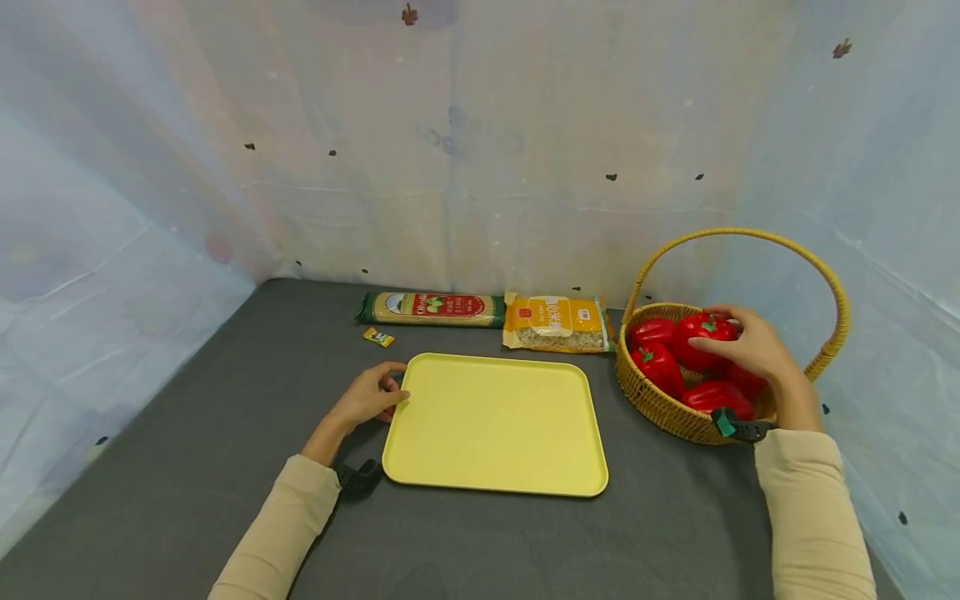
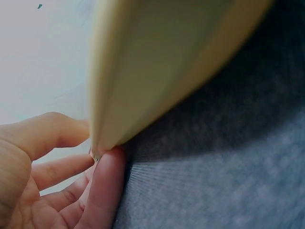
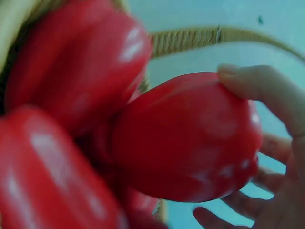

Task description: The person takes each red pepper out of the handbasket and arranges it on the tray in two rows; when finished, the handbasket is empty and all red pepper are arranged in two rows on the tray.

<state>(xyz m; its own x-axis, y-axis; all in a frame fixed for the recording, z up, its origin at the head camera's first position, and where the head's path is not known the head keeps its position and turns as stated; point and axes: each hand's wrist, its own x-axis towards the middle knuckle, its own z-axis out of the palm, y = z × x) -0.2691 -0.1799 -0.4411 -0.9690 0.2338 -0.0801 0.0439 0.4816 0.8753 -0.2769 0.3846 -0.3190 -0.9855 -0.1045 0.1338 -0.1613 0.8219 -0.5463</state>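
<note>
A yellow tray [image 1: 495,425] lies on the dark table. At its left edge my left hand [image 1: 369,393] pinches the rim; in the left wrist view the fingertips [image 2: 106,162] meet at the tray's corner. Over on the right stands a wicker basket [image 1: 656,410] holding several red bell peppers [image 1: 658,369]. My right hand [image 1: 757,343] grips the top bell pepper [image 1: 697,337], which has a green stem, at the basket's far side. The right wrist view has the thumb along one side of that glossy pepper [image 3: 186,138] and the other fingers around its end.
Behind the tray lie a long spaghetti pack [image 1: 435,309] and an orange-yellow food bag [image 1: 557,323], end to end near the back curtain [image 1: 525,167]. A small yellow-green sachet [image 1: 378,337] is left of them. The basket's tall handle [image 1: 738,232] arches above the peppers.
</note>
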